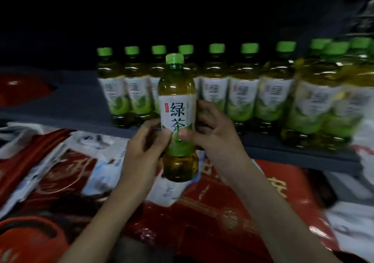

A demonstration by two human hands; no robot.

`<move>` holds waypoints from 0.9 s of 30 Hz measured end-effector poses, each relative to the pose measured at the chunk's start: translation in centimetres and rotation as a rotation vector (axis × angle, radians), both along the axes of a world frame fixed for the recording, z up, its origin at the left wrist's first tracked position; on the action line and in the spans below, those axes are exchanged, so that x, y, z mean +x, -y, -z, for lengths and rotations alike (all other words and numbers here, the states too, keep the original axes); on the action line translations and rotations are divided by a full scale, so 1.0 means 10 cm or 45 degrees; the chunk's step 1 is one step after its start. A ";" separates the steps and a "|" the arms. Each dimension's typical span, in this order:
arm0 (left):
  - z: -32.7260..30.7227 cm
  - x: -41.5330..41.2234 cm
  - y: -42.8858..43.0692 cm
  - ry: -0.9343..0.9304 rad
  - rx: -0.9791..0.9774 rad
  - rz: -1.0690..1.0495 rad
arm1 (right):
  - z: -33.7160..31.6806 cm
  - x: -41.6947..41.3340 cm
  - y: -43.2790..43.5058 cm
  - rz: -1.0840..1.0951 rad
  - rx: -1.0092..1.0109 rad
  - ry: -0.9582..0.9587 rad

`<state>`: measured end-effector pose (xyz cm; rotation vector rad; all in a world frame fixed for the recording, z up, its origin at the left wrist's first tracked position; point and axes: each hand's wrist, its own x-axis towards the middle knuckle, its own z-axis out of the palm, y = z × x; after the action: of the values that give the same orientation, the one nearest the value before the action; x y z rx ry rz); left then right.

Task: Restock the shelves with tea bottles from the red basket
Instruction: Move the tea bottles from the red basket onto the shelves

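Bottles (pixel 241 94) line the front edge of the shelf (pixel 77 102), while the left grip (pixel 145 141) and right grip (pixel 214 133) clasp one more bottle (pixel 177 111), not yet shelved.

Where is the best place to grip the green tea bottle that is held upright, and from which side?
Grip the held bottle at its labelled middle, from the sides, as left hand and right hand do: it is upright and round there.
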<state>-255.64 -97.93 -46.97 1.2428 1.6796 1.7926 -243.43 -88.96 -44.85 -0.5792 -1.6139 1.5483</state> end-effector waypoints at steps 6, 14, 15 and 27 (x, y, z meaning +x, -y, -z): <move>-0.02 0.60 -0.34 -0.163 0.021 0.173 | 0.02 0.76 -0.15 0.167 0.135 -0.006; 0.10 1.07 -0.83 -0.178 0.109 0.330 | 0.15 1.26 -0.38 0.434 0.378 0.023; 0.13 1.10 -0.89 -0.182 0.128 0.340 | 0.17 1.28 -0.41 0.455 0.397 0.009; 0.25 1.30 -1.38 -0.149 0.207 0.267 | 0.26 1.20 -0.64 0.917 0.642 0.235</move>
<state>-242.68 -84.09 -49.47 1.5590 1.4229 1.7862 -231.42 -82.52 -47.43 -0.9025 -1.5951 0.5511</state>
